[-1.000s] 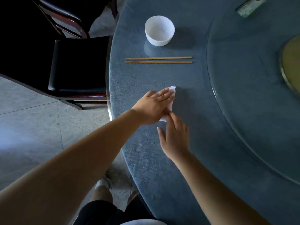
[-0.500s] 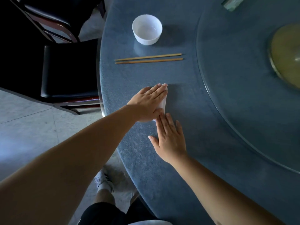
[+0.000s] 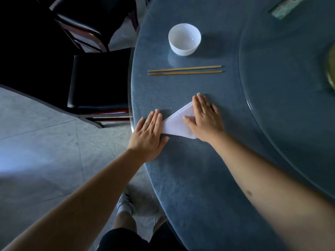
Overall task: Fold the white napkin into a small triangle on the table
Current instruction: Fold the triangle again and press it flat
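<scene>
One head-worn view — looking steeply down, close over the table edge.

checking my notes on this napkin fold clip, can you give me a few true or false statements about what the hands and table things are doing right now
1. The white napkin lies on the table as a triangle. True.
2. The left hand is lifted clear of the table. False: it lies flat, palm down, at the napkin's left corner.
3. The right hand presses flat on the napkin's right side. True.
4. The chopsticks rest inside the white bowl. False: they lie side by side on the table, nearer the person than the bowl.
5. The bowl holds food. False: it looks empty.
</scene>
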